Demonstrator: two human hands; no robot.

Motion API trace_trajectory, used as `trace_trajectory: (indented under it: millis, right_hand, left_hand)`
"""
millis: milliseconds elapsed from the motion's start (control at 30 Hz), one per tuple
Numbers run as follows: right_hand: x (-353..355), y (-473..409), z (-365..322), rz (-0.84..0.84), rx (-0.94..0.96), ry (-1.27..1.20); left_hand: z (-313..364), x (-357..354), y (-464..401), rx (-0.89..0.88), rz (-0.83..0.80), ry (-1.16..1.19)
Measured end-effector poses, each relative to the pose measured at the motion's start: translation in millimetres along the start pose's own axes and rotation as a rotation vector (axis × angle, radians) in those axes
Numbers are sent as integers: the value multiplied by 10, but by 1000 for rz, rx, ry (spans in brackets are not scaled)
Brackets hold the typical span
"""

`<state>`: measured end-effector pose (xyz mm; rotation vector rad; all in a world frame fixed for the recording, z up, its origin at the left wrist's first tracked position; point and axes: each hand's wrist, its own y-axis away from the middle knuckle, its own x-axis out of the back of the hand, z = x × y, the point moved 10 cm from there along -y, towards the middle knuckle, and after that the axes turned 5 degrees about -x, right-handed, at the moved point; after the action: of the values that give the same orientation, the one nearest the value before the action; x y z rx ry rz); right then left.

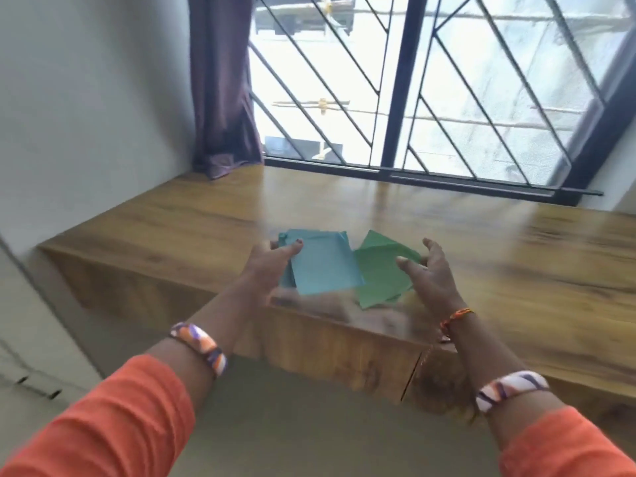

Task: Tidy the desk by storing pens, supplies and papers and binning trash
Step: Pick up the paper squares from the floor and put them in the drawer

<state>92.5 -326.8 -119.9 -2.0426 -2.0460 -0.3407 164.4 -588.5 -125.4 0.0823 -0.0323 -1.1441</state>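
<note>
Daylight comes through a barred window at 12 o'clock, with a dark purple curtain at 11 o'clock beside it. Below them runs a long wooden bench. Near its front edge lie the papers: a stack of blue paper squares and, touching them at 3 o'clock, some green paper squares. The blue ones overlap the green ones a little.

The left hand holds the blue stack at its left side, thumb on top and fingers hidden under it. The right hand has its fingers spread and a bit bent, touching the right side of the green squares without closing on them. It looks like both hands push the two piles together into one, so they are easy to lift and store.

Nothing stands in the way on the bench near the papers. The picture is blurry, so I cannot tell how many sheets there are.
</note>
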Motion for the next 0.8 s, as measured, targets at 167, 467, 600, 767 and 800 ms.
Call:
trace_trajectory:
  millis: [167,467,600,767,800]
  right_hand:
    - [24,-326,203,101,35,593]
    - [-93,-358,236,112,40,876]
    - [-104,-336,234,148,56,921]
    - [4,-283,217,236,60,751]
    - [37,-274,216,251,57,714]
  left_hand:
    - [-9,-138,-922,-233,-42,-685]
    - [-61,-309,-1150,-534,-133,-963]
    - [-78,-351,-1113,-547,-160,-995]
    - [-83,-266,-1147,-445,-138,-898]
    - [-106,-245,-1162,-403,-147,-866]
